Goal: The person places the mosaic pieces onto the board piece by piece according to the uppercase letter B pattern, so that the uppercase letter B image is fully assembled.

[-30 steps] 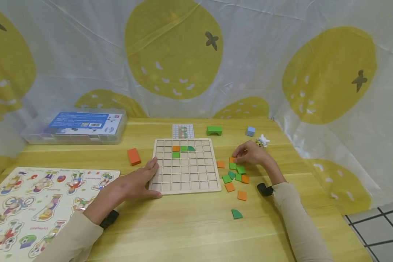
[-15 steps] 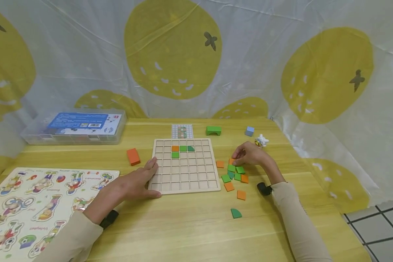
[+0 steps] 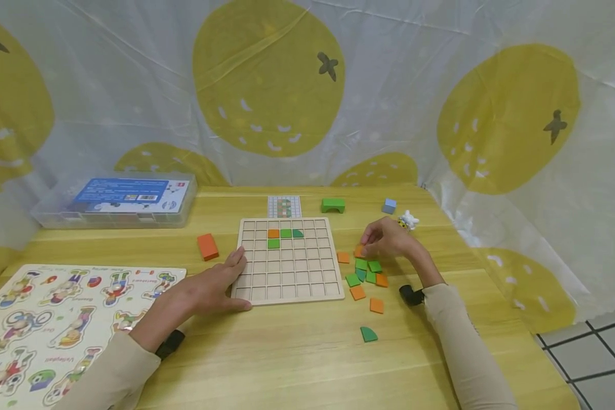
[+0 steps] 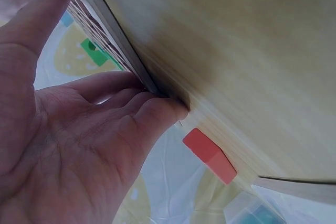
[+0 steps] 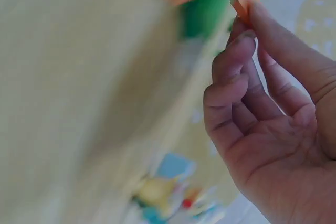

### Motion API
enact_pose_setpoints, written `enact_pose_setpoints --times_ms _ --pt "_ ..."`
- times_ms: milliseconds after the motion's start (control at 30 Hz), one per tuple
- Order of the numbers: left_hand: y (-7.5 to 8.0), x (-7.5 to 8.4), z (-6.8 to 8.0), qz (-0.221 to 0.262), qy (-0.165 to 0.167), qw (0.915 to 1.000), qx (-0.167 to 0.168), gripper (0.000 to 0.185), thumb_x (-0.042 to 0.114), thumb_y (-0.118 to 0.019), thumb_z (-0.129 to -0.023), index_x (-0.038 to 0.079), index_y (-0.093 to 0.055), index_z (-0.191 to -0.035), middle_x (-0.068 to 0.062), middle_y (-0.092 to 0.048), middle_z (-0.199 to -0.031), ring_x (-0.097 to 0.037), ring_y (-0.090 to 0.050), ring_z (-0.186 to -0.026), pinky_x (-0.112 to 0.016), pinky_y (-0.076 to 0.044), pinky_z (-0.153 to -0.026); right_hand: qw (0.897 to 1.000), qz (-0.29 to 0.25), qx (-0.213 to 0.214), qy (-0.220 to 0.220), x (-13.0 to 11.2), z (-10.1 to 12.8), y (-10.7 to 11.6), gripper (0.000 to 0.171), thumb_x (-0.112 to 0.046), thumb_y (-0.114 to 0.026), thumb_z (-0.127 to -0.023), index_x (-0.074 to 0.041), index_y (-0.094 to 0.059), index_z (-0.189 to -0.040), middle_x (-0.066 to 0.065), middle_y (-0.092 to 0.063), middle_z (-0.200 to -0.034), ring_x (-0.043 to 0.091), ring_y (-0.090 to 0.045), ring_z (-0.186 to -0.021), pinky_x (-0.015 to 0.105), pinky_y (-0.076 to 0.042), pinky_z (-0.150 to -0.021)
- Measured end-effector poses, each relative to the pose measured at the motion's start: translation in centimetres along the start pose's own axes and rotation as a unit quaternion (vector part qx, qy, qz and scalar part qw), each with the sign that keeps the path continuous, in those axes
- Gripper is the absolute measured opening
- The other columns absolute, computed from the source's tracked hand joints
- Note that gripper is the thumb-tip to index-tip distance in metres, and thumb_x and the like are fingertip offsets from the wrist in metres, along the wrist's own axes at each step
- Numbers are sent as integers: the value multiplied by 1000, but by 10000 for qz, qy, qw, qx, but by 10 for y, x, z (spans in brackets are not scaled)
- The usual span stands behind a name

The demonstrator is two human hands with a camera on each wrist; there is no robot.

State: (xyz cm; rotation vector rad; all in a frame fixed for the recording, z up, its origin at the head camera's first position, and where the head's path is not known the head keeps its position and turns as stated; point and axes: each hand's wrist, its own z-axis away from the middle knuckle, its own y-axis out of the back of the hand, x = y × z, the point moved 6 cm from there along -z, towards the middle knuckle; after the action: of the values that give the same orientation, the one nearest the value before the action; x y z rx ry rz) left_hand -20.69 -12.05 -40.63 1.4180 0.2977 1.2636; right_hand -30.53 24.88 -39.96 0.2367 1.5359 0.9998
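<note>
A: Four tiles sit in the wooden grid board (image 3: 287,259): one orange, three green, in the top rows. The other cells show bare wood.

B: Right hand (image 3: 386,239)?

A: Pinching an orange tile (image 3: 359,250) just above the loose tile pile (image 3: 367,277) on the desk (image 3: 297,353), right of the board.

B: Left hand (image 3: 205,287)?

A: Fingers straight, flat against the board's left edge, steadying it. Judgement: early stage, most placements remain.

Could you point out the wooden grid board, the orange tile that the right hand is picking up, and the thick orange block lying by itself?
wooden grid board (image 3: 288,272), head view, bare squares near its middle.
orange tile (image 3: 358,250), head view, its visible edge beside the fingers.
orange block (image 3: 207,246), head view, its top face.
</note>
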Motion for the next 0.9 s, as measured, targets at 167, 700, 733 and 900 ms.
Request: enact_pose_setpoints --times_ms 167,700,733,900 --pt "1 -3 1 -20 12 10000 -2 111 43 -85 -94 -17 -22 -163 -34 -6 -175 -54 -22 -159 -65 -27 -126 9983 -490 82 313 -42 -22 -12 4 0 -79 -97 3 -79 -99 16 -78 -88 43 -72 -82 46 -62 -71" --pt "1 1 1 13 64 9999 -90 110 43 -83 -96 -15 -20 -164 -32 -5 -177 -52 -21 -160 -63 -26 -127 9896 -1180 26 -820 -76 -76 -72 9 3 -73 -100 7 -80 -104 16 -77 -99 22 -73 -76 33 -64 -75" --pt "1 0 1 21 80 9999 -95 110 43 -83 -95 -15 -20 -165 -31 -4 -177 -52 -21 -161 -63 -26 -127 9906 -1129 24 -773 -76 -76 -72 10 3 -73 -100 7 -80 -106 17 -77 -101 22 -74 -78 33 -65 -76" --pt "1 -1 0 20 93 9999 -97 109 43 -83 -96 -15 -21 -165 -32 -4 -177 -51 -19 -161 -63 -25 -128 9929 -1072 7 -519 -79 -74 -71 17 4 -71 -102 9 -79 -115 22 -78 -113 27 -78 -87 35 -65 -82"
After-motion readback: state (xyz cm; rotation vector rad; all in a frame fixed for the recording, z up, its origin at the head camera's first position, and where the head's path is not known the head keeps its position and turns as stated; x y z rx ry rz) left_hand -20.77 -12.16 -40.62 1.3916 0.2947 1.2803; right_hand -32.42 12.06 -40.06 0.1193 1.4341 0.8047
